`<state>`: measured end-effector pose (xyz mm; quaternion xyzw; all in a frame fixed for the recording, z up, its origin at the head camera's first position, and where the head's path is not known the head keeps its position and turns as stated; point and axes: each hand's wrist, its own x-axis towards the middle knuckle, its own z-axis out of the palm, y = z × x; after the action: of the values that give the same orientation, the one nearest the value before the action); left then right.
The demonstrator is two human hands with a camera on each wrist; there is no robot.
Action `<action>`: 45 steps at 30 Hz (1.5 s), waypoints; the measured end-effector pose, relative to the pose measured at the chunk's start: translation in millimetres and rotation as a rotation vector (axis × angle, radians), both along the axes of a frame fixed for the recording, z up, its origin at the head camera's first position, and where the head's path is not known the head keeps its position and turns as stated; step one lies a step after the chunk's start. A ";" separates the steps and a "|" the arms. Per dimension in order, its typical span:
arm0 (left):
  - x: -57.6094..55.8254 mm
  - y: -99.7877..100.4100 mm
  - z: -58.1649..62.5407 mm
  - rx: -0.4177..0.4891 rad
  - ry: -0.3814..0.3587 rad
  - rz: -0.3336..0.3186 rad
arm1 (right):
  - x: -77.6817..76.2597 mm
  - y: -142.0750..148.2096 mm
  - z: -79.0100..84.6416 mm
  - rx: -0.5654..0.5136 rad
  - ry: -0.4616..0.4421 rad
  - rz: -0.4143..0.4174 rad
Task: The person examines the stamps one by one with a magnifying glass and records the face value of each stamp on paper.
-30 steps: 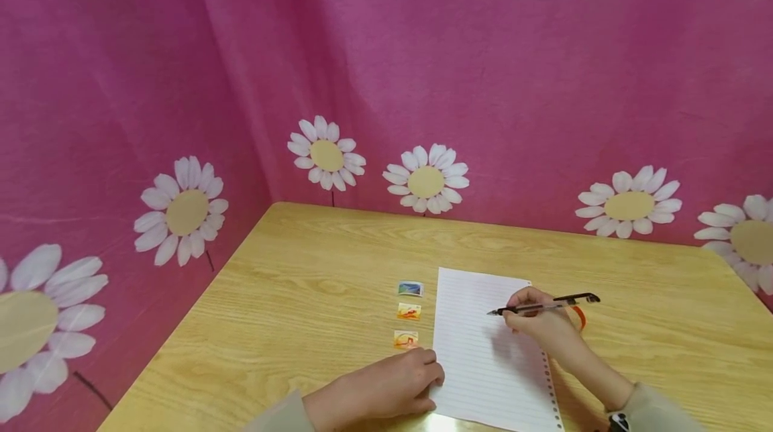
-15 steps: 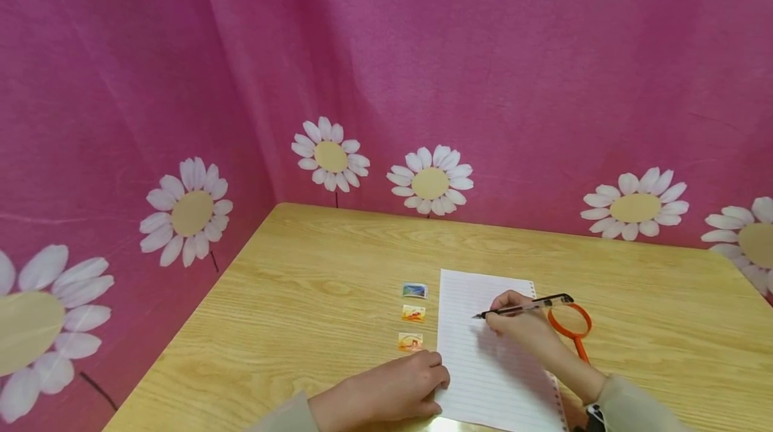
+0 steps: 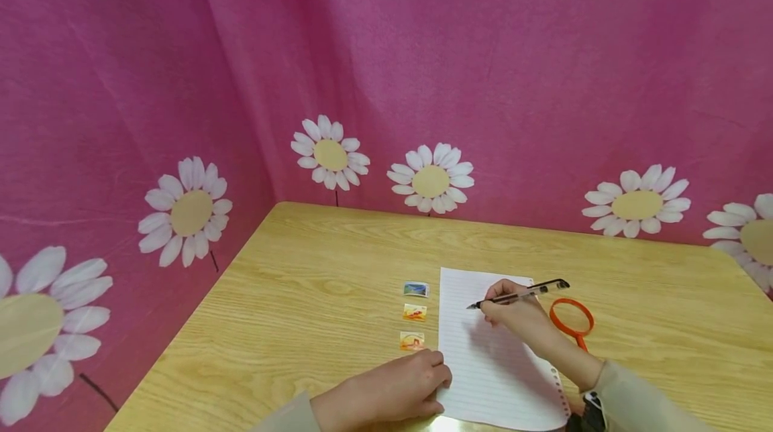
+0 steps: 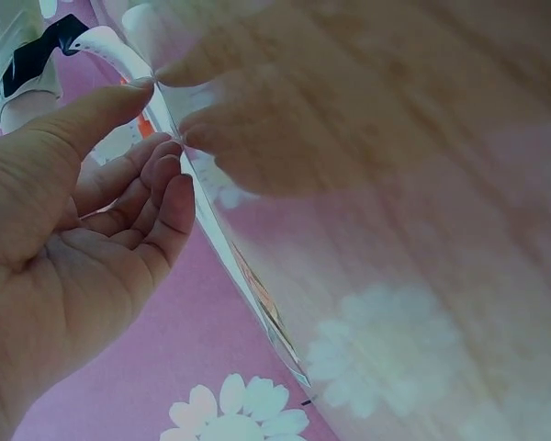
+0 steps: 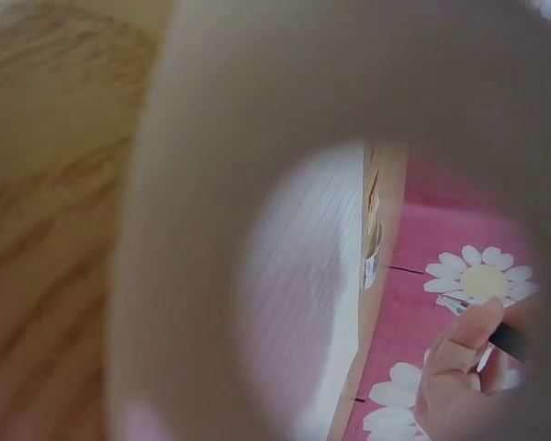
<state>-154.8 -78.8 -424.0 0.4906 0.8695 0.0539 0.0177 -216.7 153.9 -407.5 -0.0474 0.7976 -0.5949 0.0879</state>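
Observation:
My right hand [image 3: 518, 316] holds a black-tipped, clear-barrelled pen [image 3: 546, 286] over the upper part of a sheet of lined paper [image 3: 483, 385]. Its nib points left, close over the ruled lines. In the right wrist view the fingers [image 5: 455, 358] pinch the pen's dark grip [image 5: 509, 342]. Against the sheet's lower left edge rests my left hand [image 3: 401, 385], fingers loosely bent. The left wrist view shows its thumb [image 4: 96, 115] and fingertips at the tabletop, with nothing between them.
Three small picture stamps stand in a column left of the paper: a blue one [image 3: 416, 289], a yellow one [image 3: 415, 312] and another yellow one [image 3: 413, 341]. An orange magnifying glass [image 3: 591, 316] lies beside my right forearm. Behind the wooden table [image 3: 290, 298] hangs pink flowered cloth [image 3: 513, 83].
My right hand has moved left across the sheet with the pen, then slightly up. The magnifying glass, mostly hidden behind it before, now shows. My left hand keeps its place at the edge.

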 end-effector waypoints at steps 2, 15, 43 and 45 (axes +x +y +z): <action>-0.5 -0.1 -0.1 -0.005 -0.008 0.001 | -0.4 -2.3 1.2 -0.011 0.002 0.014; -1.7 -1.1 -0.6 -0.014 0.014 -0.008 | 5.1 -18.9 8.2 0.008 -0.006 0.025; -0.3 -2.1 -2.1 -0.002 0.089 -0.023 | -0.9 -27.7 -2.8 0.019 -0.040 -0.032; -0.4 -1.9 -1.4 -0.001 0.085 -0.023 | -3.0 -28.4 -5.7 0.015 -0.055 -0.046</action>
<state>-155.2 -80.7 -425.5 0.5025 0.8638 0.0324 -0.0184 -219.7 125.4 -413.2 -0.0123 0.8001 -0.5919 0.0964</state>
